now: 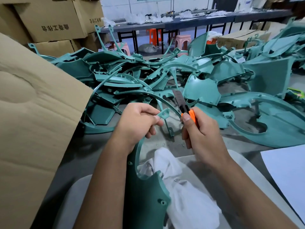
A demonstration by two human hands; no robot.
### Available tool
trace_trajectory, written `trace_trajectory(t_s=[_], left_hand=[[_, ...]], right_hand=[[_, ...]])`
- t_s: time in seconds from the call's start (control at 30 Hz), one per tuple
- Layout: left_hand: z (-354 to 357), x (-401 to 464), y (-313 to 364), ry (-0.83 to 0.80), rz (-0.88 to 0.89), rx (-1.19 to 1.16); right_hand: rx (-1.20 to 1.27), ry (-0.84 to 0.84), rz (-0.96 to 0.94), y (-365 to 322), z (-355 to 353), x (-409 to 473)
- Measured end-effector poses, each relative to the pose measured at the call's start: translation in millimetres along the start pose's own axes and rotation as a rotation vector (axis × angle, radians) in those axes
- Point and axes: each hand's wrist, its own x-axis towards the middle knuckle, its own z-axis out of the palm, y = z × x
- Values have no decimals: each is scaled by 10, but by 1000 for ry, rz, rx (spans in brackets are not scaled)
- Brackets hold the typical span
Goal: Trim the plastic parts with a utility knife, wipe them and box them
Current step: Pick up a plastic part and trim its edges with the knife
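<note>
My left hand (137,123) grips the thin curved end of a teal plastic part (145,192), whose small tab sticks out past my fingers while its wide body runs down over my lap. My right hand (200,131) holds an orange utility knife (186,109) with its dark blade extended upward, a short gap to the right of the tab. A white cloth (184,187) lies on my lap under the part.
A big heap of teal plastic parts (148,75) covers the floor ahead. A large open cardboard box flap (36,113) stands at the left, stacked cartons (54,22) behind it. A white sheet (287,171) lies at the right. Long tables and plastic stools stand farther back.
</note>
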Motion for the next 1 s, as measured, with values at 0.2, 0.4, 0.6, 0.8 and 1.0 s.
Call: trace_trajectory(t_s=[0.2, 0.4, 0.6, 0.8, 1.0], left_hand=[[-119, 7, 78, -15, -81, -173], [-166, -8, 112, 37, -112, -285], [-92, -49, 184, 69, -172, -333], [-41, -71, 232, 79, -208, -343], [-7, -83, 282, 77, -264, -289]], right_hand=[[-263, -8, -157, -65, 95, -89], [-333, -20, -181, -99, 160, -122], [-437, -17, -213, -144, 196, -122], [-580, 30, -179, -227, 223, -144], [-657, 59, -165, -324, 231, -170]])
